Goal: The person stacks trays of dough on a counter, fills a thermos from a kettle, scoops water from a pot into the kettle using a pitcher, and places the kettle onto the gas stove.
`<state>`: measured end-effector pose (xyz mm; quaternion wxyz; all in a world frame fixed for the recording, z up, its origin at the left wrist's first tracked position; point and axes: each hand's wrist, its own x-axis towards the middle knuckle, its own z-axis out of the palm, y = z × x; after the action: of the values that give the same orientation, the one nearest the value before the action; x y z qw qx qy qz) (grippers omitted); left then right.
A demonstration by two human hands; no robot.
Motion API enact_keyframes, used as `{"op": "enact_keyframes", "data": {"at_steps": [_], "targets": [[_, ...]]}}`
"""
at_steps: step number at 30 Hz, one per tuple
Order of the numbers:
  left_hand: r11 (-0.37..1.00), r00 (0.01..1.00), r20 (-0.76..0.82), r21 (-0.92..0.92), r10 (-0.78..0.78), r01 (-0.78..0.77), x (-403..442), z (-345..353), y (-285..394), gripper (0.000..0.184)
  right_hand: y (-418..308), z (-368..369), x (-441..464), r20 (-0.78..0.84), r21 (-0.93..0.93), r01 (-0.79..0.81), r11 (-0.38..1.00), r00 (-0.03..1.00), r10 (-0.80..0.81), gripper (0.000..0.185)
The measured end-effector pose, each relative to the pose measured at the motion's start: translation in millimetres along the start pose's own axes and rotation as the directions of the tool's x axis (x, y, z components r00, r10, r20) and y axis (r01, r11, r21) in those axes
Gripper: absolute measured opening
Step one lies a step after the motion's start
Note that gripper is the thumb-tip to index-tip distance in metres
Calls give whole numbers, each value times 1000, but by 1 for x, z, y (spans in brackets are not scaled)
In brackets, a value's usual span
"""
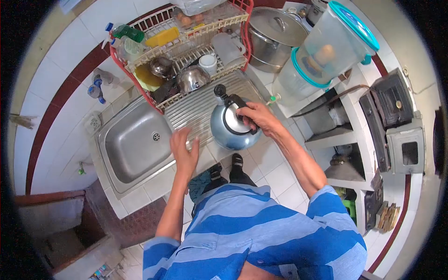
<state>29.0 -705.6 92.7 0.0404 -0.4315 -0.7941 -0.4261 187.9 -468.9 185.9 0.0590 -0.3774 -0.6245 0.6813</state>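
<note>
My right hand (pixel 259 117) is wrapped round the black handle of a blue-grey metal kettle (pixel 232 136). The kettle has a silver lid and a black-capped spout that points away from me. It is over the front edge of the ribbed steel drainboard (pixel 186 112); whether its base touches anything I cannot tell. My left hand (pixel 184 148) is held with fingers apart and nothing in it, left of the kettle, near the sink's right rim.
A steel sink (pixel 135 144) lies at left. Behind the drainboard stands a red-and-cream dish rack (pixel 205 28) with bowls, bottles and a pitcher. A large steel pot (pixel 275 37) and teal-lidded plastic containers (pixel 333 42) stand at back right. Shelving (pixel 336 140) is on the right.
</note>
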Motion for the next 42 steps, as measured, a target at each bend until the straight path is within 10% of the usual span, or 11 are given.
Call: {"op": "enact_keyframes", "data": {"at_steps": [4, 7, 8, 9, 26, 31, 38, 42], "targets": [[990, 993, -47, -84, 111, -115, 92, 19, 51, 48, 8, -10, -39, -23, 11, 29, 1000, 999, -28, 26], [954, 921, 351, -175, -169, 242, 125, 43, 72, 86, 19, -17, -71, -123, -10, 5, 1000, 992, -6, 28], [985, 918, 394, -171, 44, 26, 118, 106, -11, 80, 44, -19, -69, -167, 29, 72, 997, 984, -66, 26], [784, 615, 783, -324, -91, 529, 137, 76, 78, 68, 78, -25, -65, -216, -49, 253, 966, 942, -258, 25], [760, 94, 946, -306, 310, 573, -73, 327, 221, 24, 198, -85, -335, -726, 230, 32, 973, 671, 150, 36], [790, 129, 923, -379, 364, 482, -128, 378, 288, 49, 262, -120, -420, -830, 345, 107, 933, 499, 249, 35], [886, 7, 941, -322, 339, 334, -150, 462, 314, 31, 334, -164, -507, -923, 379, 321, 868, 199, 330, 31], [927, -100, 931, -362, 352, -103, -174, 530, 317, 36, 374, -206, -549, -919, 383, 348, 856, 52, 390, 31]]}}
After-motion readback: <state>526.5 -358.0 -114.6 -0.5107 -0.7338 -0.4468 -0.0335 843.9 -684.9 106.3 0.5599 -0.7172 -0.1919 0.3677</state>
